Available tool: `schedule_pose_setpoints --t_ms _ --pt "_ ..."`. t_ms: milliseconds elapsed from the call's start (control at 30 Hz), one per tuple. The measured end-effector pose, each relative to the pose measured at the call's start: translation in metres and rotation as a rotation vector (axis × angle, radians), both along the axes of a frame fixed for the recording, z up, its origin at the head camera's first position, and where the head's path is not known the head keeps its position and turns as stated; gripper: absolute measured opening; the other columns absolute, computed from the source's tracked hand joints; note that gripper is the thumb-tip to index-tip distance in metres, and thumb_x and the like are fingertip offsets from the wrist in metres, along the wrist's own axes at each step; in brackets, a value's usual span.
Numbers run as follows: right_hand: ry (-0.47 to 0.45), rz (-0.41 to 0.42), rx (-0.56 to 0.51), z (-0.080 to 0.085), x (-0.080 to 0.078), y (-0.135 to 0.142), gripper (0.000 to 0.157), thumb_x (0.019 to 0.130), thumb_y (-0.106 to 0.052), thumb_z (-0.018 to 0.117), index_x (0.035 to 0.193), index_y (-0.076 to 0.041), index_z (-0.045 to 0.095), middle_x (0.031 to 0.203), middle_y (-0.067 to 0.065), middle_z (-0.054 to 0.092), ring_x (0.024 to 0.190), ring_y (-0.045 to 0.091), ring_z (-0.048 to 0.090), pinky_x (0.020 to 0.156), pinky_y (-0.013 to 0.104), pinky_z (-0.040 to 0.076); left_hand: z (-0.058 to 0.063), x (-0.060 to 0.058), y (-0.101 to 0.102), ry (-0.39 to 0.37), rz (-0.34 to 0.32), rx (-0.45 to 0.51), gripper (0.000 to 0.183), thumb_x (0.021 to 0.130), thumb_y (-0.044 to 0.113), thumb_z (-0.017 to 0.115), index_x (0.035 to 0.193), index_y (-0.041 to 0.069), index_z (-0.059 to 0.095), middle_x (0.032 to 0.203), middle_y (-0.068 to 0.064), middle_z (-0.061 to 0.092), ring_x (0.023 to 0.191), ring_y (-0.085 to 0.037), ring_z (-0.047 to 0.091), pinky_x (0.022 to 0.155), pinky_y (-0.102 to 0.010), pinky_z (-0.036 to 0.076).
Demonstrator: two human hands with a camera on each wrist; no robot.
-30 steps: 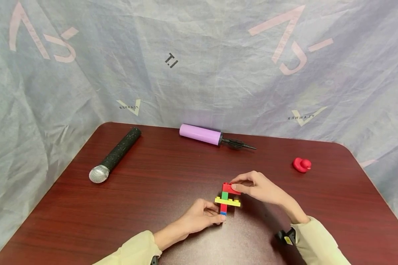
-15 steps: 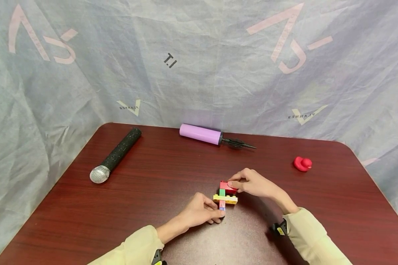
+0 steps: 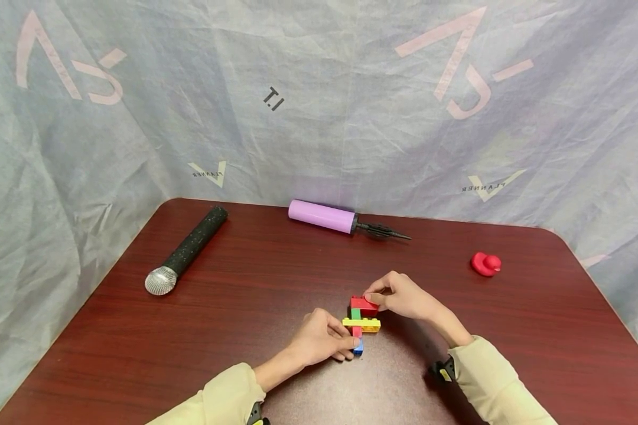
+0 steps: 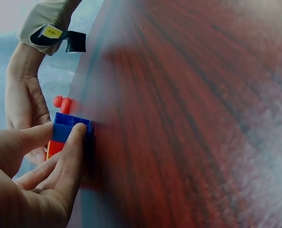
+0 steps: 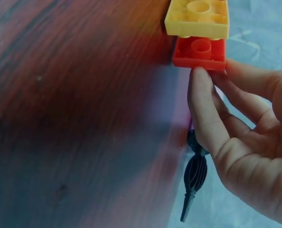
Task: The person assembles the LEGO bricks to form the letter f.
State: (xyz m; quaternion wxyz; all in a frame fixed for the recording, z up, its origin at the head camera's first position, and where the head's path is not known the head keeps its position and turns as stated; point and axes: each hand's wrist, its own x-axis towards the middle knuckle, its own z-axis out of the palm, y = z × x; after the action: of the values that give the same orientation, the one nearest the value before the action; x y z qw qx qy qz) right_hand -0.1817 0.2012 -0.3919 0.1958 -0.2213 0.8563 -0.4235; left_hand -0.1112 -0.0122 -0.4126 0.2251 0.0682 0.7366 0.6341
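Note:
A joined row of toy bricks is held between both hands in the head view. From its near end it runs through a blue brick (image 3: 358,349), a small red brick (image 3: 357,332), a long yellow brick (image 3: 370,326) set crosswise, a green brick (image 3: 355,314) and a larger red brick (image 3: 358,304). My left hand (image 3: 319,337) pinches the blue brick; the left wrist view shows its hollow underside (image 4: 65,119) between thumb and finger. Thumb and fingers of my right hand (image 3: 404,296) grip the larger red brick, which the right wrist view shows beside the yellow brick (image 5: 193,27).
On the dark red table (image 3: 255,260) a black microphone (image 3: 191,245) lies at the left. A purple hand pump (image 3: 321,216) with a black nozzle lies near the back edge. At the right sits a red rubber duck (image 3: 485,264). Grey printed cloth (image 3: 319,130) hangs behind.
The joined bricks have shifted slightly left and tilted, so more of the blue brick shows. My right hand has moved a little left with them; both hands keep their hold.

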Motion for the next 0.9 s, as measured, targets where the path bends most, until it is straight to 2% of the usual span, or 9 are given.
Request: schedule_pose_setpoints --t_ms 333,567,733,900 --pt "0.002 -0.016 -0.012 -0.001 0.004 0.002 0.018 0.095 -0.008 0.061 0.102 0.006 0.072 0.096 0.014 0.072 0.077 0.019 0.071 0.070 0.032 0.057 -0.001 -0.001 0.000 0.009 -0.005 -0.009 0.013 0.082 0.003 0.076 0.083 -0.009 0.071 0.070 -0.020 0.071 0.061 -0.030 0.071 0.053 -0.031 0.056" --pt "-0.024 -0.032 -0.027 -0.003 0.005 0.002 0.020 0.095 -0.008 0.061 0.102 0.007 0.070 0.091 0.013 0.071 0.078 0.020 0.070 0.070 0.033 0.058 0.000 -0.003 0.000 0.032 -0.019 -0.035 0.012 0.082 0.004 0.076 0.083 -0.008 0.072 0.069 -0.019 0.071 0.061 -0.030 0.070 0.053 -0.030 0.056" --pt "0.032 -0.043 0.045 -0.008 0.005 0.004 0.021 0.096 -0.015 0.061 0.103 0.002 0.071 0.084 0.006 0.070 0.070 0.017 0.067 0.065 0.028 0.055 0.002 -0.002 -0.003 0.059 -0.047 -0.075 0.014 0.084 0.008 0.076 0.081 -0.006 0.073 0.068 -0.016 0.071 0.059 -0.027 0.070 0.052 -0.030 0.055" --pt "0.088 -0.067 0.065 -0.009 0.009 0.009 0.024 0.098 -0.020 0.059 0.102 0.000 0.070 0.077 0.003 0.066 0.068 0.015 0.061 0.061 0.025 0.049 0.005 -0.003 -0.011 0.035 -0.108 -0.115 0.023 0.089 0.017 0.072 0.080 -0.004 0.073 0.065 -0.013 0.070 0.058 -0.025 0.070 0.052 -0.031 0.055"
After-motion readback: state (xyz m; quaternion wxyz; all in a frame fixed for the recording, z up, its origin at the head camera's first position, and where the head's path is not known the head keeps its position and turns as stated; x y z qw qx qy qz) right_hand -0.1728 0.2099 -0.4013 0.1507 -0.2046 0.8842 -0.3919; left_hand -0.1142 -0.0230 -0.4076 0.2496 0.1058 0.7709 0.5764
